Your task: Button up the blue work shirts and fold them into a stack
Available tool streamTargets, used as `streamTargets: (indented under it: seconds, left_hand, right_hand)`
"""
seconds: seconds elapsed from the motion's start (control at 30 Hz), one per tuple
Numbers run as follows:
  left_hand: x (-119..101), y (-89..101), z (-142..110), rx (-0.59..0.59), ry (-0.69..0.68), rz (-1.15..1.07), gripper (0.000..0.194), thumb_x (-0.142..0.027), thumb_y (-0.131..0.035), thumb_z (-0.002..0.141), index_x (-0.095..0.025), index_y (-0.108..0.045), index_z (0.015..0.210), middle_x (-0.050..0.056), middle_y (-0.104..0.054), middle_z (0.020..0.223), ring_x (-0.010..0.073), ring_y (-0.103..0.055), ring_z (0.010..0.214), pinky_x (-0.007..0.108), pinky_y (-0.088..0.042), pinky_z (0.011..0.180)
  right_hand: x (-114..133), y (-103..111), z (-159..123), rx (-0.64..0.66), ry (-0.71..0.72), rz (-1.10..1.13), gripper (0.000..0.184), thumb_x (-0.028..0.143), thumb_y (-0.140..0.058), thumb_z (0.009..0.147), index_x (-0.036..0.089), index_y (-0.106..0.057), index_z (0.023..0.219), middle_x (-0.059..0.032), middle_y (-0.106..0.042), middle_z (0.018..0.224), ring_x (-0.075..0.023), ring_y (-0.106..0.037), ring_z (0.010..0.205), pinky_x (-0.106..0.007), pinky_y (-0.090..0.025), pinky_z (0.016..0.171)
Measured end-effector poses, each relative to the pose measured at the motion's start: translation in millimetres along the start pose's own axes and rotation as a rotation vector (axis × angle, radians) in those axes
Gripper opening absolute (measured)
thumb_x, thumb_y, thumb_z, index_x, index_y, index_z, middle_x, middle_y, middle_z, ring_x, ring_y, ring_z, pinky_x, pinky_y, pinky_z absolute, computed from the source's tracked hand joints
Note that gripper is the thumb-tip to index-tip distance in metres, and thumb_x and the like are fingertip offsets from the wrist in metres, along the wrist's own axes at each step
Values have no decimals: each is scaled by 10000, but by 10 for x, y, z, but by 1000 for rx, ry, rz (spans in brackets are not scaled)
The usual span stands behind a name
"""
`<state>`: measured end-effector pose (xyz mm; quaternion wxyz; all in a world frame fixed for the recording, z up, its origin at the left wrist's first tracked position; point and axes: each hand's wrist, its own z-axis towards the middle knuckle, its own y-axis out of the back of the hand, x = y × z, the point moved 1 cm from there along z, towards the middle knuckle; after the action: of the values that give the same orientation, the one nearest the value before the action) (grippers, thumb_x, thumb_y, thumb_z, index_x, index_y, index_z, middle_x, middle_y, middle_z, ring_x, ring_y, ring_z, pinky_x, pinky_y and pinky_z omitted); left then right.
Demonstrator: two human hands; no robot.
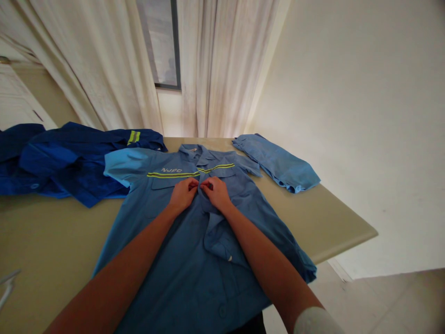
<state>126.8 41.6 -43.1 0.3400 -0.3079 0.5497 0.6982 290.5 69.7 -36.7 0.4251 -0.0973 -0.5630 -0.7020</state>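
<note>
Our blue shirt (181,264) lies spread front-up on the table (327,218) | our left hand (183,194) and right hand (217,192) pinch its front at mid-chest, just below the yellow stripes (174,176) | a folded light-blue garment (278,160) lies to our right, dark-blue clothes (76,155) to our left | curtains (236,60) behind

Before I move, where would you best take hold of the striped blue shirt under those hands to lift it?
Probably by both shoulders, beside the collar, from above: the shirt lies spread front up, leaving them exposed, while the left hand and right hand pinch its front edge.
</note>
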Motion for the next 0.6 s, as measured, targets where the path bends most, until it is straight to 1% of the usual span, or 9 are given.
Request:
streamTargets:
  seconds: [0.07, 0.13, 0.23, 0.33, 0.4, 0.47, 0.53, 0.6]
  left_hand:
    - [5, -6, 3, -5, 9, -2, 153, -158, -592, 841, -199, -701, 939, 51, -790, 957, 204, -743, 888, 321, -567, 859]
    - [7, -17, -1, -41, 26, 15, 154, -151, -590, 839, -193, -687, 951, 61, -789, 968, 205, -742, 887, 327, -565, 859]
    - [4, -31, -15, -82, 49, 18, 209, -152, -592, 847, -193, -655, 1042, 53, -783, 941, 201, -739, 849, 322, -557, 811]
    - [0, -32, -24, -102, 49, 11, 183, -218, -587, 894, -202, -641, 1068, 35, -776, 887, 203, -736, 820, 321, -543, 785]
    - [1, -30, -19, -103, 55, -4, 167, -304, -623, 910, -203, -644, 1042, 37, -775, 874, 210, -735, 813, 323, -538, 781]
    - [3, -34, -8, -86, 71, -21, 221, -349, -672, 894, -201, -644, 1056, 38, -777, 871, 214, -733, 799, 323, -534, 775]
    - [0, -46, 3, -67, 89, -13, 245, -336, -696, 883, -197, -646, 1079, 45, -780, 888, 215, -731, 802, 321, -530, 780]
    - [-13, -61, 4, -63, 98, 16, 227, -323, -686, 895, -193, -655, 1077, 62, -781, 940, 217, -731, 838, 318, -527, 789]
  right_hand:
    - [6, 3, -2, 16, 3, -7, 83, 202, -722, 919, 191, -777, 979, -33, -716, 951, -146, -643, 816, -251, -477, 810]
    - [15, 6, 1, 43, 5, -4, 101, 181, -732, 903, 184, -776, 994, -32, -709, 949, -143, -638, 802, -252, -482, 809]
    - [20, 4, 7, 65, 1, -5, 113, 174, -733, 899, 178, -772, 1005, -29, -702, 940, -145, -633, 800, -258, -484, 809]
    - [20, -10, -3, 67, 3, -43, 116, 179, -713, 914, 186, -759, 1020, -34, -696, 978, -153, -631, 831, -268, -477, 821]
    - [21, -23, -17, 61, 4, -78, 112, 192, -697, 926, 195, -747, 1026, -39, -689, 1008, -160, -627, 853, -273, -471, 813]
    - [24, -34, -31, 54, 2, -107, 103, 217, -687, 935, 209, -735, 1026, -37, -680, 1019, -165, -619, 855, -274, -465, 793]
    - [28, -42, -41, 48, -1, -130, 97, 243, -686, 936, 222, -724, 1023, -34, -669, 1023, -170, -612, 853, -275, -460, 774]
    - [33, -45, -48, 36, -7, -145, 90, 264, -685, 936, 227, -713, 1014, -32, -660, 1028, -173, -609, 851, -276, -455, 762]
